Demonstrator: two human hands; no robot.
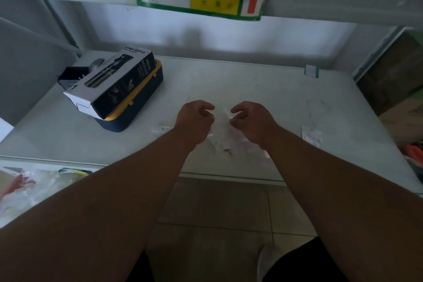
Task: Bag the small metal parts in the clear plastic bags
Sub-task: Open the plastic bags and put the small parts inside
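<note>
Forearms ran up to frame centre. Left hand [194,119] and right hand [253,119], fingers curled, appeared to pinch a clear bag [223,130] between them, equally near; metal parts indiscernible.

bare forearms, no sleeves; dark trousers; white shoe [265,258]

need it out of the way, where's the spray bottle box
In the head view the spray bottle box lies far left on the table, atop a blue-and-yellow case.
</note>
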